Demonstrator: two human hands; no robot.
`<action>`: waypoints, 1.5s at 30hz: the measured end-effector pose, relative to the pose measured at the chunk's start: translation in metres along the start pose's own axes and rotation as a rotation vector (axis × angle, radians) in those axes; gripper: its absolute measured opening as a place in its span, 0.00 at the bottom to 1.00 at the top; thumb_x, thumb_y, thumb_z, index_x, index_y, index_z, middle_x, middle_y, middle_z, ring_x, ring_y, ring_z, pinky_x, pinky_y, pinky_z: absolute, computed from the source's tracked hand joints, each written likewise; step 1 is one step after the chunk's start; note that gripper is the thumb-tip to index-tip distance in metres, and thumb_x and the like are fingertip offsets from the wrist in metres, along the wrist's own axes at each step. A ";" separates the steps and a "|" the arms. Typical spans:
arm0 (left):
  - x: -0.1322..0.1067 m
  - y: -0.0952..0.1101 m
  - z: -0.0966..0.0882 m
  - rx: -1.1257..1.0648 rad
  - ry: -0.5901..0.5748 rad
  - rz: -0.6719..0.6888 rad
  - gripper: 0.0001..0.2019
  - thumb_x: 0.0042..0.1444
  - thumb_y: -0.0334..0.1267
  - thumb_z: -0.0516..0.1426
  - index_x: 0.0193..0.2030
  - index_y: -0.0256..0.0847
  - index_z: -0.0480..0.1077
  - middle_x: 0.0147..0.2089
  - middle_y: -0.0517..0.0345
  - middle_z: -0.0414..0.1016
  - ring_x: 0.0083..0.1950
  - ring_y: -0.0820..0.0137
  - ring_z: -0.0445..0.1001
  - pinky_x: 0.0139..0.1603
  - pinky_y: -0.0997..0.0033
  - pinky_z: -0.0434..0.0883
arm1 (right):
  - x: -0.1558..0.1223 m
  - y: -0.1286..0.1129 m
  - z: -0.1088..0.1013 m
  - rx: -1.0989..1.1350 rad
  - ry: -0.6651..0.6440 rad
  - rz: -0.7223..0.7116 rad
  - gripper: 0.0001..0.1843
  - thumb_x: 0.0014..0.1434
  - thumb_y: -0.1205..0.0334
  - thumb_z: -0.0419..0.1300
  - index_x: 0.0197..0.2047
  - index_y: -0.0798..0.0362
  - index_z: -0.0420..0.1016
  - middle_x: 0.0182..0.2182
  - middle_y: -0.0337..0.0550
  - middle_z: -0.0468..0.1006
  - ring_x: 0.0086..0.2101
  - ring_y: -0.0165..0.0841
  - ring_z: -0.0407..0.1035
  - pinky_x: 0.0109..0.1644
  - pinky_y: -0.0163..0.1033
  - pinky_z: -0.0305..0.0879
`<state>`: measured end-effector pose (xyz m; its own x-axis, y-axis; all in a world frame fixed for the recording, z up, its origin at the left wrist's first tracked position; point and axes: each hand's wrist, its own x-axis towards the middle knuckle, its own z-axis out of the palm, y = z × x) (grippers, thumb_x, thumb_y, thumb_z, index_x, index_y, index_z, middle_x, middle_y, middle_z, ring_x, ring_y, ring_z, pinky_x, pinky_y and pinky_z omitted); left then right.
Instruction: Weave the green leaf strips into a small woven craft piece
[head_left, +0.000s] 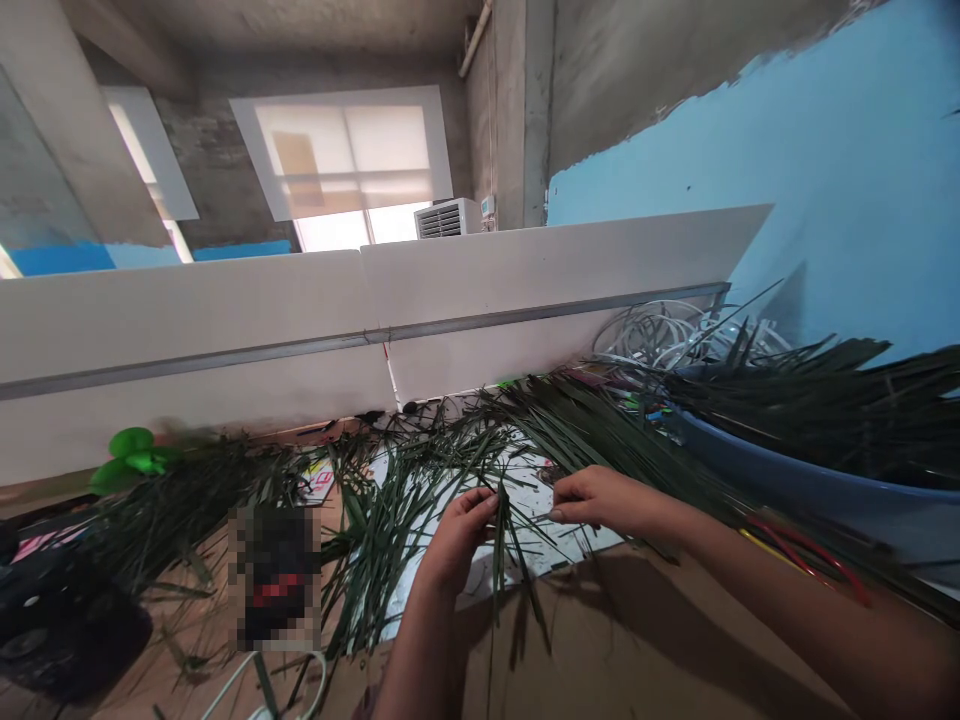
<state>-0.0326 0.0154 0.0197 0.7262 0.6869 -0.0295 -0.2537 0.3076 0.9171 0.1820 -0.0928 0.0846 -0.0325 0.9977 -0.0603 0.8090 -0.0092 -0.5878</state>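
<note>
Both my hands meet over a brown table strewn with long dark green leaf strips (420,470). My left hand (459,535) pinches a small bunch of green strips (501,550) that hangs down from its fingertips. My right hand (596,500) is closed in a pinch just to the right, its fingertips on the strips lying over white paper (517,480). A thicker fan of the same strips (600,425) spreads toward the right.
A blue tub (787,475) heaped with green strips stands at the right, white wire loops (660,335) behind it. A white partition (315,330) runs across the back. Bright green plastic leaves (131,455) and a black object (45,620) sit at the left.
</note>
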 end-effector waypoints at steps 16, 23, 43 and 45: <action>0.001 -0.003 -0.003 0.002 0.001 -0.006 0.18 0.43 0.47 0.71 0.31 0.37 0.72 0.28 0.63 0.67 0.30 0.75 0.63 0.34 0.74 0.61 | 0.005 -0.002 0.002 -0.154 0.022 -0.035 0.15 0.58 0.51 0.61 0.26 0.51 0.79 0.19 0.38 0.69 0.23 0.30 0.59 0.27 0.36 0.44; 0.004 -0.004 -0.006 -0.002 0.045 0.008 0.19 0.43 0.47 0.71 0.33 0.37 0.72 0.29 0.63 0.68 0.29 0.76 0.62 0.32 0.76 0.59 | 0.000 -0.001 -0.001 -0.191 0.078 -0.023 0.15 0.58 0.50 0.61 0.30 0.51 0.82 0.22 0.38 0.73 0.26 0.31 0.62 0.29 0.36 0.47; 0.006 -0.005 -0.006 -0.039 0.176 0.085 0.21 0.38 0.47 0.73 0.31 0.38 0.70 0.26 0.64 0.68 0.25 0.78 0.63 0.30 0.75 0.60 | 0.004 -0.038 0.031 -0.158 0.138 0.060 0.17 0.60 0.48 0.59 0.29 0.50 0.79 0.24 0.40 0.77 0.27 0.34 0.66 0.30 0.36 0.46; 0.007 -0.006 -0.006 -0.037 0.180 0.097 0.21 0.39 0.47 0.73 0.31 0.38 0.71 0.25 0.64 0.69 0.25 0.77 0.64 0.30 0.75 0.60 | 0.005 -0.036 0.033 -0.144 0.140 0.062 0.17 0.60 0.48 0.59 0.28 0.50 0.77 0.24 0.39 0.76 0.27 0.33 0.66 0.30 0.36 0.46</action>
<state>-0.0299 0.0224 0.0112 0.5726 0.8197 -0.0155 -0.3420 0.2560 0.9041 0.1336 -0.0897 0.0790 0.0935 0.9953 0.0258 0.8827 -0.0709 -0.4646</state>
